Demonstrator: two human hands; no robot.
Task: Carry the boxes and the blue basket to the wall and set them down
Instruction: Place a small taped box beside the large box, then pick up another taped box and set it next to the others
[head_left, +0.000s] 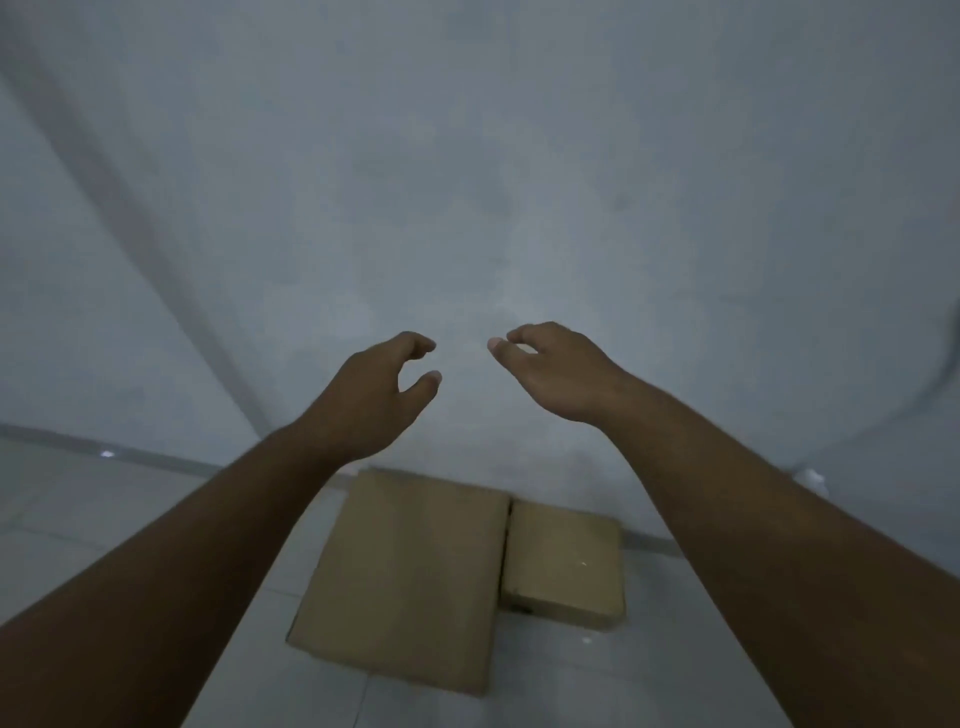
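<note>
Two brown cardboard boxes stand side by side on the floor, their far edges against the wall. The large box is on the left and the small box touches its right side. My left hand and my right hand are raised in front of the wall, well above the boxes. Both hands hold nothing, with fingers loosely curled and apart. No blue basket is in view.
A plain grey-white wall fills most of the view. The pale tiled floor meets it at a dark skirting line on the left. The light is dim.
</note>
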